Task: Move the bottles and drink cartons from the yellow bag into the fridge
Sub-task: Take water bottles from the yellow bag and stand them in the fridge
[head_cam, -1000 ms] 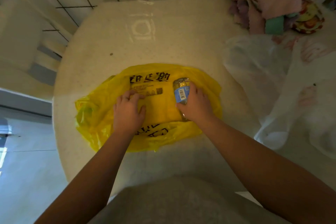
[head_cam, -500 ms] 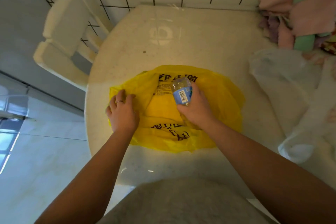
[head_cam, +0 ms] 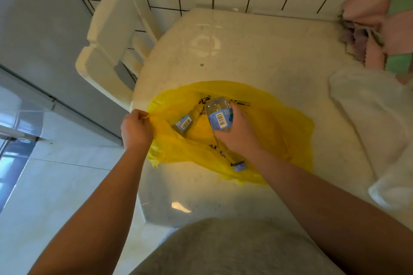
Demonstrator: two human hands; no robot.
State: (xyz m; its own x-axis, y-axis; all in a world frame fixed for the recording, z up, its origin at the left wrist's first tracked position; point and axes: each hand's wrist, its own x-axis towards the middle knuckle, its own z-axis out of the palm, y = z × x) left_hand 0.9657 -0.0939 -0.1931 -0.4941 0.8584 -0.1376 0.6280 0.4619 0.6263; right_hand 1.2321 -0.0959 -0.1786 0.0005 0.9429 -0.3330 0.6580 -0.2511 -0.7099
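A yellow plastic bag [head_cam: 281, 131] lies on the pale table [head_cam: 257, 56]. My left hand [head_cam: 136, 129] pinches the bag's left edge and holds its mouth apart. My right hand [head_cam: 234, 134] grips a clear water bottle [head_cam: 218, 114] with a blue barcode label, above the bag's middle. A second bottle with the same blue label [head_cam: 183, 123] shows inside the opened bag, just left of the held one. A blue cap [head_cam: 239, 165] pokes out below my right wrist, at the bag's near edge.
A white chair [head_cam: 111, 38] stands at the table's left side, by the tiled wall. A grey fridge front [head_cam: 29, 35] fills the far left. White plastic bags [head_cam: 375, 123] and a pile of pink and green cloths [head_cam: 384, 27] lie at the right.
My left hand slid off the bag's top to its left edge and pulled it open, exposing a second bottle. My right hand kept its bottle. The camera turned left.
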